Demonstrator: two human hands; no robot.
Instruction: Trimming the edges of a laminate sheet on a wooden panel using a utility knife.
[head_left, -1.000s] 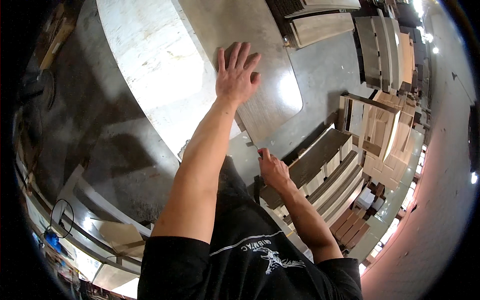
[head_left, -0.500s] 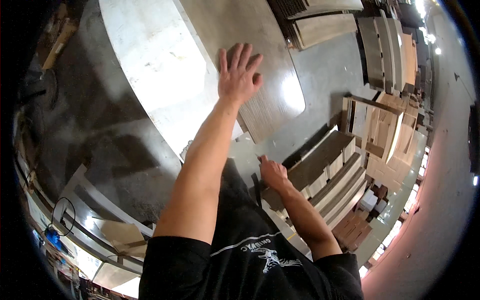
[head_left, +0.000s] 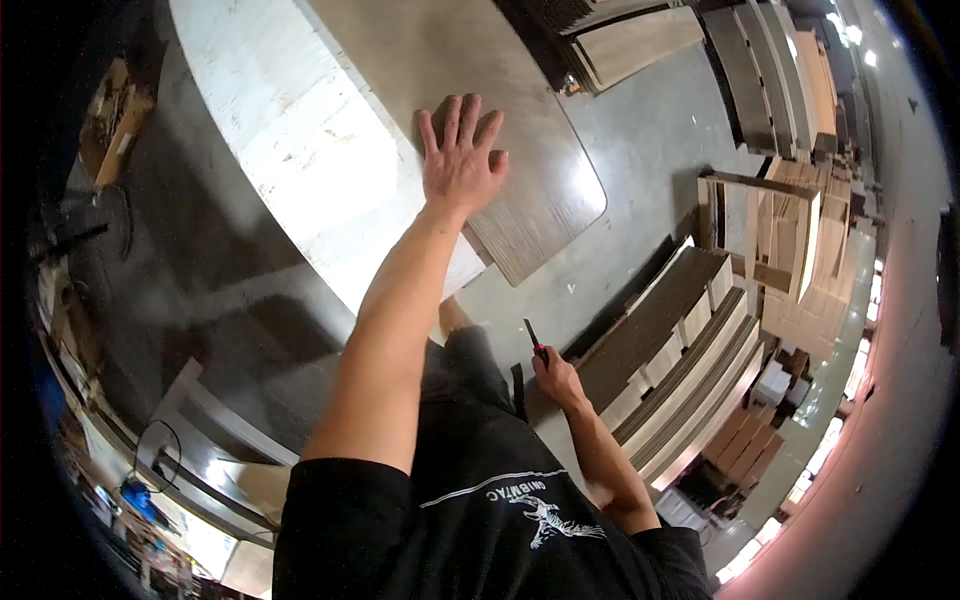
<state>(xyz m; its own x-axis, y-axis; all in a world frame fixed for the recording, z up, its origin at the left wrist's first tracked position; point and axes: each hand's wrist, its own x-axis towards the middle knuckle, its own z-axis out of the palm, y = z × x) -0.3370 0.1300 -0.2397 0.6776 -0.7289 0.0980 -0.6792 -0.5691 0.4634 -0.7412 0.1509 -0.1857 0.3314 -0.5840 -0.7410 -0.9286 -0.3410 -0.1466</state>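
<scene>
Panel [head_left: 548, 185] is lying under a spread left hand [head_left: 462, 165]; the right hand [head_left: 557, 380] is gripping a slim tool [head_left: 533, 337].
At the upper centre of the frame, the left hand is resting, fanned wide, on this brown wood-grain panel, with a white board [head_left: 290, 130] showing along its left side. Right of centre and lower, the right hand is closing around the tool, its dark tip pointing upward, apart from the panel.

Rounded-corner grey-brown wood-grain panel [head_left: 545, 220] is showing fine streaks. Long white flat board [head_left: 285, 120] is carrying brownish flecks. Slim dark-bladed hand tool [head_left: 539, 347] is showing black and red. Black short-sleeved T-shirt [head_left: 450, 550] is bearing white line plus white animal print.
</scene>
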